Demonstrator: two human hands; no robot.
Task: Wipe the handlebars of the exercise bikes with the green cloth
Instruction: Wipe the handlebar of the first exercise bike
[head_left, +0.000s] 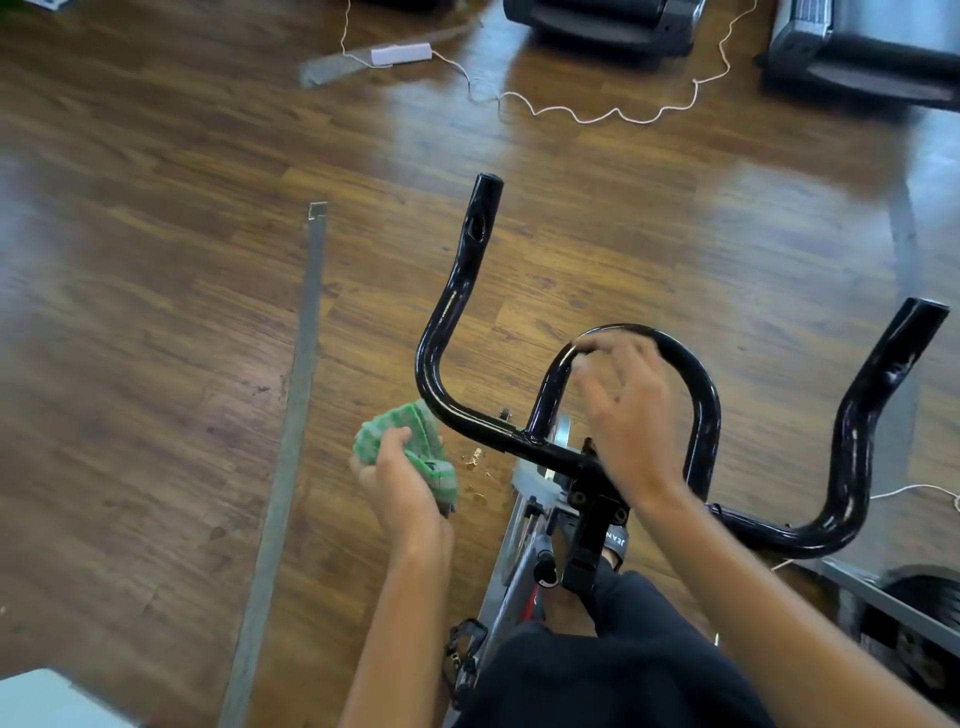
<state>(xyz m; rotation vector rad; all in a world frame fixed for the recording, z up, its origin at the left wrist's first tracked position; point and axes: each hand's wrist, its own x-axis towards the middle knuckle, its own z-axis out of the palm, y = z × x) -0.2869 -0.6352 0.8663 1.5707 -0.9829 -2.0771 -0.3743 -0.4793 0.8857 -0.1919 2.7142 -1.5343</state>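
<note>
Black glossy handlebars (457, 291) of an exercise bike fill the middle of the head view, with two raised horns and a centre loop (696, 384). My left hand (400, 483) grips the bunched green checked cloth (415, 431) just left of and below the left bar, close to its bend but apart from it. Over the centre loop lies my right hand (623, 405), its fingertips touching the loop's top left curve. The bike's stem and grey frame (524, 551) run down below the bars.
Brown wooden floor all around. A long grey metal strip (296, 415) lies on the floor to the left. A white cord (613, 111) and a white box (400, 53) lie further back, with dark treadmill bases (857, 52) beyond. Crumbs sit under the bars.
</note>
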